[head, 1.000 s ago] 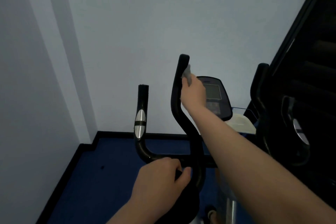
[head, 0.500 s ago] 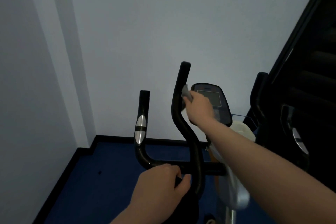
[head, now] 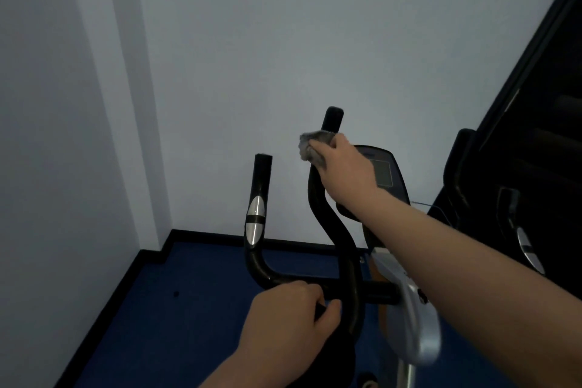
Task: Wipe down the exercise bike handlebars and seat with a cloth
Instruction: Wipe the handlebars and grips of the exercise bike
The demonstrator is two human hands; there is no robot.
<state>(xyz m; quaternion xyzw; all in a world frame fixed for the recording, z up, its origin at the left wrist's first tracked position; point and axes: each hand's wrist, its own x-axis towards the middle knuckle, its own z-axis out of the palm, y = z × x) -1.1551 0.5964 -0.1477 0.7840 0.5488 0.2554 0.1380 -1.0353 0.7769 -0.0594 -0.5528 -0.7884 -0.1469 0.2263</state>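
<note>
Blue floor [head: 195, 318], curved black handlebars [head: 333, 224]

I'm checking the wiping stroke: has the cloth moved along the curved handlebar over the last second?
Yes. The cloth in the right hand slid down the curved handlebar, then back up near its tip, crossing to its left side.

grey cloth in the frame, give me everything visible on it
The cloth is a small grey rag, soft and fuzzy looking, bunched into a wad rather than spread flat. It sits high on the tall black curved handlebar, just below the bar's rounded top end, wrapped partly round its left side. The right hand grips it and presses it against the bar; a crumpled edge sticks out past the fingers toward the left. Only part shows, since the hand covers the rest. Wet or dry cannot be told.
</note>
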